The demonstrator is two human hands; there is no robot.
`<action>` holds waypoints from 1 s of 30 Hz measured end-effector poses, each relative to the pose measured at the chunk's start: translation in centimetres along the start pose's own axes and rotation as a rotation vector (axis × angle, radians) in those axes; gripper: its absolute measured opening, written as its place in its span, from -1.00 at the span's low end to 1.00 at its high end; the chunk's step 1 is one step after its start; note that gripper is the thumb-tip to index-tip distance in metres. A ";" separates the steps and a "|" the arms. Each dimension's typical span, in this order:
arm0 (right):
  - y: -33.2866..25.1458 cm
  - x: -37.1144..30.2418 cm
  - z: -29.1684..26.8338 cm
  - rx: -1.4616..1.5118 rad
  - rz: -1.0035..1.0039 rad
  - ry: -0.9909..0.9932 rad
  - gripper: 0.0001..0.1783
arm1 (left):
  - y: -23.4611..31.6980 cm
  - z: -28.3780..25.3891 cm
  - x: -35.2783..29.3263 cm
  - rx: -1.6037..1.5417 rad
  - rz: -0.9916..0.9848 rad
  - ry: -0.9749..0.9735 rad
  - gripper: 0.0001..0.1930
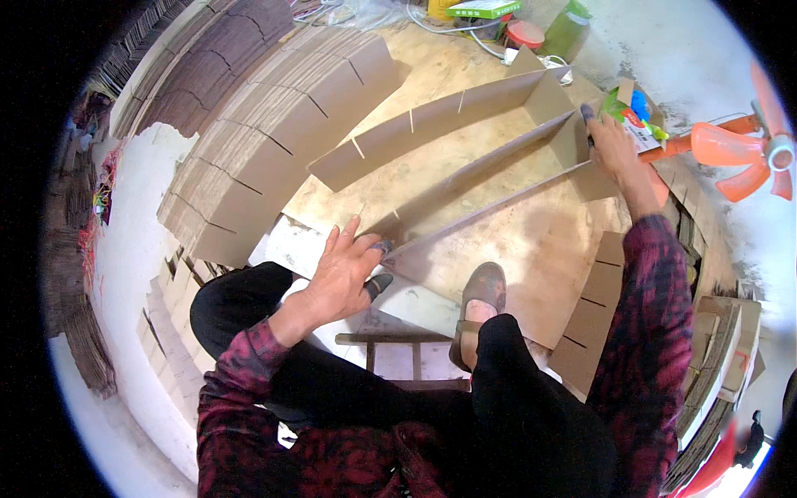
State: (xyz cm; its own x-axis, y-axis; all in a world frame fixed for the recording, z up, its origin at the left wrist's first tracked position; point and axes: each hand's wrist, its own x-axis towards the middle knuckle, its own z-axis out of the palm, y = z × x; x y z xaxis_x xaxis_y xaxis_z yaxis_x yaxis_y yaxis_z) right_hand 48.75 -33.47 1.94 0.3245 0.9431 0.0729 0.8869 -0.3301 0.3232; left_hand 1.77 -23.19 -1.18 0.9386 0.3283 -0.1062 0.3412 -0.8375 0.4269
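Long slotted cardboard strips [452, 108] stand on edge on a pale wooden board [498, 236], joined at the right to a cardboard cross piece [564, 141]. At their near left end is my left hand [347, 261], fingers spread, with dark finger covers on the thumb and index finger. Its index fingertip lies beside the ends of two strips; whether it presses on them is unclear. My right hand [614, 149] is at the cross piece's right side, thumb and index finger apart, also in dark covers. Its other fingers are partly hidden.
A tall stack of slotted cardboard [274, 141] stands at the left. More slotted cardboard [589, 311] lies by my right forearm. An orange fan [739, 158] and a small open box [635, 112] are at the right. Jars [567, 31] and cables stand behind. My shoe [481, 295] rests near the board.
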 end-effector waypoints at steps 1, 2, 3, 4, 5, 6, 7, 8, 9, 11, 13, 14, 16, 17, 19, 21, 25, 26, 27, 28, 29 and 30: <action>0.6 -2.3 0.1 0.037 0.003 -0.023 -0.64 | 0.4 0.4 0.2 0.004 -0.004 0.022 -0.73; 1.2 -5.1 0.4 0.071 0.009 -0.051 -0.63 | 0.9 0.9 0.6 0.003 -0.004 0.041 -0.74; 1.1 -8.5 0.9 0.204 0.091 -0.099 -0.61 | 1.4 1.6 1.0 0.013 0.008 0.102 -0.77; 0.5 -12.7 1.5 0.340 0.173 -0.147 -0.58 | 1.9 2.0 1.3 0.028 0.009 0.120 -0.78; -1.0 -17.5 1.7 0.374 0.142 0.100 -0.51 | 2.3 2.2 1.3 0.045 0.002 0.138 -0.80; -3.1 -20.6 0.3 0.458 0.280 -0.053 -0.44 | 2.4 2.4 0.9 0.073 -0.020 0.152 -0.81; -3.4 -25.2 0.5 0.351 0.303 0.031 -0.42 | 2.6 3.1 1.1 0.073 0.018 0.218 -0.82; -3.3 -30.3 0.7 0.227 0.339 0.111 -0.39 | 3.4 3.5 2.0 0.045 0.058 0.225 -0.81; -4.6 -33.3 0.1 0.208 0.414 0.061 -0.35 | 3.9 3.7 2.0 0.041 0.059 0.226 -0.80; -6.5 -39.1 0.5 0.148 0.595 -0.009 -0.28 | 5.4 3.9 2.6 0.058 0.052 0.192 -0.76; -8.3 -42.0 3.4 0.113 0.747 -0.018 -0.27 | 6.2 4.1 2.7 0.046 0.036 0.198 -0.76; -8.4 -42.8 3.6 0.072 0.818 -0.006 -0.29 | 6.6 4.8 3.4 0.013 0.051 0.211 -0.76; -8.8 -43.4 4.6 0.043 0.924 0.013 -0.32 | 6.6 5.2 3.3 0.032 0.044 0.253 -0.78; -8.8 -43.4 4.8 0.052 0.953 0.026 -0.34 | 6.7 5.4 3.3 0.026 0.052 0.260 -0.78; -8.7 -43.5 4.9 0.086 0.991 0.038 -0.37 | 6.4 5.4 2.6 0.020 0.070 0.295 -0.84; -8.3 -43.9 4.8 0.118 1.003 0.065 -0.41 | 6.8 4.4 1.9 -0.050 -0.029 0.127 -0.85; -7.6 -43.2 4.0 0.235 0.958 0.201 -0.47 | 6.5 4.9 -0.3 -0.166 -0.077 0.180 -0.83; -7.6 -42.6 3.6 0.268 0.921 0.245 -0.49 | 6.3 5.2 -0.6 -0.175 -0.095 0.173 -0.82; -8.2 -40.8 3.3 0.342 0.860 0.290 -0.51 | 5.9 5.2 -1.6 -0.170 -0.139 0.161 -0.81; -8.7 -39.0 3.3 0.416 0.791 0.328 -0.52 | 5.4 5.3 -2.5 -0.164 -0.184 0.147 -0.80; -8.1 -38.7 2.0 0.450 0.759 0.392 -0.54 | 5.4 6.5 -1.5 -0.171 -0.129 0.176 -0.82; -8.1 -37.2 1.2 0.521 0.700 0.428 -0.56 | 5.4 6.9 -1.5 -0.174 -0.131 0.184 -0.82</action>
State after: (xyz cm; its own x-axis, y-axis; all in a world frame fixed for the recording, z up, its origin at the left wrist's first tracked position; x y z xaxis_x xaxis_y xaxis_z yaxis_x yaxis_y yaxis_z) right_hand 29.88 -65.90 -4.56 0.7785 0.4268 0.4601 0.6062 -0.7013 -0.3751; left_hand 2.58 -31.25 -4.93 0.8565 0.5160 -0.0123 0.4302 -0.7006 0.5693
